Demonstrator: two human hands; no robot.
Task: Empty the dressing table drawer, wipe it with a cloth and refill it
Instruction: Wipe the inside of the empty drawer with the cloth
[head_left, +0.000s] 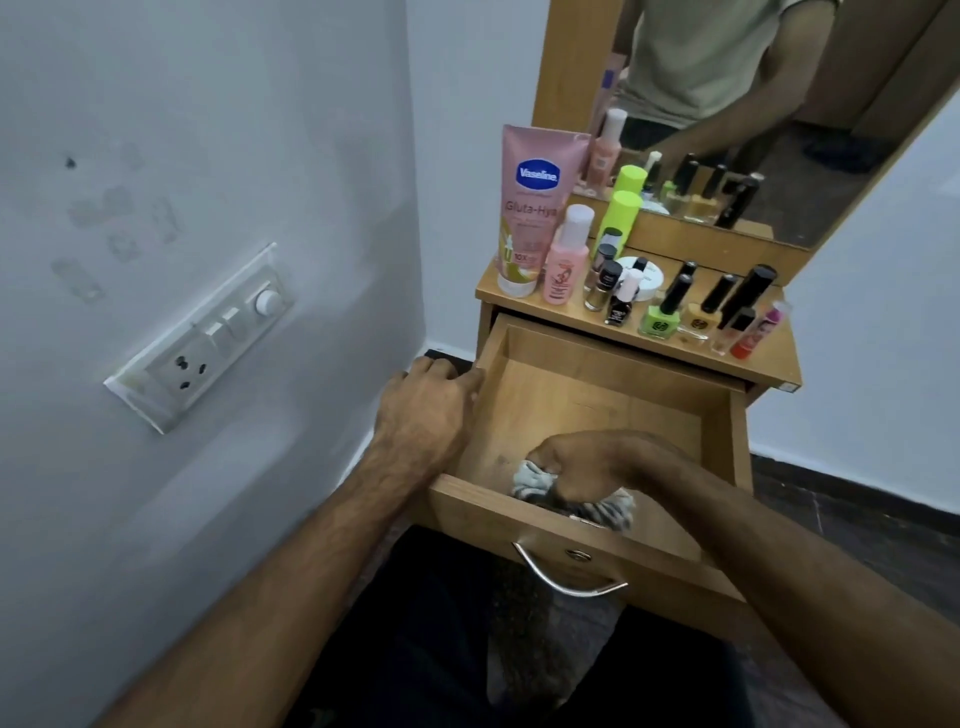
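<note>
The wooden drawer (597, 395) of the dressing table stands pulled out, with nothing inside but the cloth. My right hand (587, 465) is closed on a striped grey cloth (535, 480) and presses it onto the drawer floor near the front wall. My left hand (428, 400) rests on the drawer's left side wall, fingers curled over its top edge. On the tabletop (769, 358) stand a pink Vaseline tube (535, 208), a pink bottle (566, 254), neon green bottles (618, 213) and several nail polish bottles (662, 306).
A metal handle (566, 577) hangs on the drawer front. A mirror (753, 104) rises behind the tabletop. The white wall on the left carries a switch and socket plate (208, 338). My dark trousers (467, 649) are under the drawer, over a dark floor.
</note>
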